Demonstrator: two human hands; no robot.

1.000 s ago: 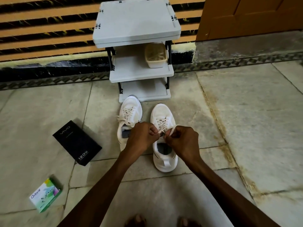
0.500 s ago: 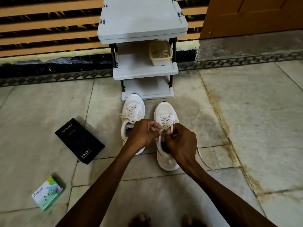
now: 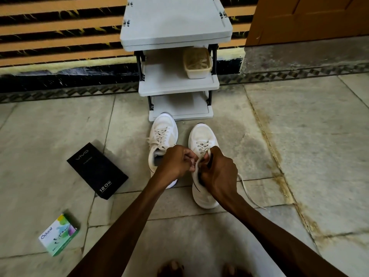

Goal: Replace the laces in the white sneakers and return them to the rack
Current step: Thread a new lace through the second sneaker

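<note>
The two hands are closing in on each other over the tongue of the sneaker on the right (image 3: 202,134). A second ago they were sitting a little apart at its top eyelets. The left hand (image 3: 176,162) is pinching a strand of the lace (image 3: 202,146) between thumb and curled fingers. The right hand (image 3: 219,172) is curling round the other strand at the collar, with its knuckles turned toward the camera. Both grips are narrow and holding lace, not shoe.

A loose tail (image 3: 247,192) is now trailing from under the right wrist across the floor tile (image 3: 309,146) to the near right. It was not lying there a second ago, so slack is being pulled through. I judge the lacing of this shoe to be reaching its end, with tightening or knotting coming next.

The sneaker on the left (image 3: 164,126) is standing just beside it, untouched, already laced as far as I can tell, its toe touching or nearly touching the bottom shelf of the grey shoe rack (image 3: 175,27). Both sneakers are sitting on the floor in front of the rack, so the return step is not yet done.

A black Vivo box (image 3: 97,170) and a green Odonil box (image 3: 59,234) are lying well to the left, out of the way.
</note>
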